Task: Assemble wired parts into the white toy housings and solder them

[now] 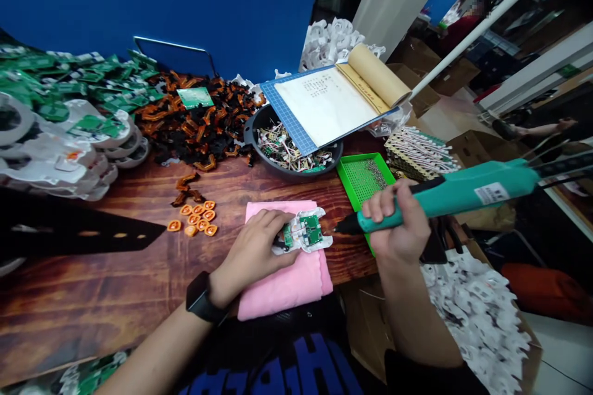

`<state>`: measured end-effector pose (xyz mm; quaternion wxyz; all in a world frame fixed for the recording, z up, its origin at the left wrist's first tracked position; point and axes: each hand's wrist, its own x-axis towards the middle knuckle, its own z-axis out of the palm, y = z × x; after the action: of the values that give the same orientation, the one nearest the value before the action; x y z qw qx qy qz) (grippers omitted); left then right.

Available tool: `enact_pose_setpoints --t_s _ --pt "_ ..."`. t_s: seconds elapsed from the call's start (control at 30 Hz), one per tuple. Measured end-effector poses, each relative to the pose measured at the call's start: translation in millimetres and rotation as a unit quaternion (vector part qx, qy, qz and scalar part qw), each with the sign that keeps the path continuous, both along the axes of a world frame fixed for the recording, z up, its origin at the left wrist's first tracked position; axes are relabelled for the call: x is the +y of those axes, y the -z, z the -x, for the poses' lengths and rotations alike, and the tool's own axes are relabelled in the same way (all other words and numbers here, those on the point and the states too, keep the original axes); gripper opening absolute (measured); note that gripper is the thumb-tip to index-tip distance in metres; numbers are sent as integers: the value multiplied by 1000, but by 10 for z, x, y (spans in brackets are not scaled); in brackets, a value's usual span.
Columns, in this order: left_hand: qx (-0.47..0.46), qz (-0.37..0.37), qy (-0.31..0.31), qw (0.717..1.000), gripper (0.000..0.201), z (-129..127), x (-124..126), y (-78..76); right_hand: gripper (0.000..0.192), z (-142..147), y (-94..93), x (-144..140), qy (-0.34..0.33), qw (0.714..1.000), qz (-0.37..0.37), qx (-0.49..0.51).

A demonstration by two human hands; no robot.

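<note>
A person's left hand (256, 245) lies palm down on a folded pink cloth (287, 278) at the near edge of a wooden surface (115, 284), its fingers curled to pinch a small white plastic part that carries a green circuit board (306, 231), pressing it against the cloth. A black watch (200, 297) sits on that wrist. The right hand (399, 222) is wrapped tight around a teal electric screwdriver (445, 194), held nearly level with its dark tip just beside the right edge of the circuit board. Behind the tool lies a green tray (359, 180), and behind the cloth a dark bowl (252, 136) of small wired parts, partly covered by an open notebook (333, 102). A few orange rings (197, 219) lie left of the cloth. Farther back are heaps of orange and black strips (194, 120) and green boards (65, 89).
</note>
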<state>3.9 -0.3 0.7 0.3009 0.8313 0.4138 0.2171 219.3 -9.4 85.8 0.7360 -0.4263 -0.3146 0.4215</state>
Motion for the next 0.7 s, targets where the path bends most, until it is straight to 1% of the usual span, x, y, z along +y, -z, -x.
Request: enact_pose_setpoints --t_s 0.07,0.13,0.23,0.37,0.53,0.7 --pt "-1 1 0 1000 52 0 -3 -5 24 162 59 -72 -25 1000 0 -5" --pt "-2 1 0 1000 52 -1 -3 -10 21 236 120 -99 -35 999 -3 -14" --pt "-5 -1 -5 1000 51 -7 -2 -18 19 244 187 -106 -36 999 -6 -22" --pt "-7 -7 -2 1000 50 -10 3 -10 16 224 230 -130 -48 998 -3 -28" --pt "2 -18 5 1000 51 -13 1 -3 14 267 269 -168 -50 996 -11 -66" --pt "11 -26 0 1000 51 -23 -9 -18 14 295 359 -206 -51 994 -27 -94"
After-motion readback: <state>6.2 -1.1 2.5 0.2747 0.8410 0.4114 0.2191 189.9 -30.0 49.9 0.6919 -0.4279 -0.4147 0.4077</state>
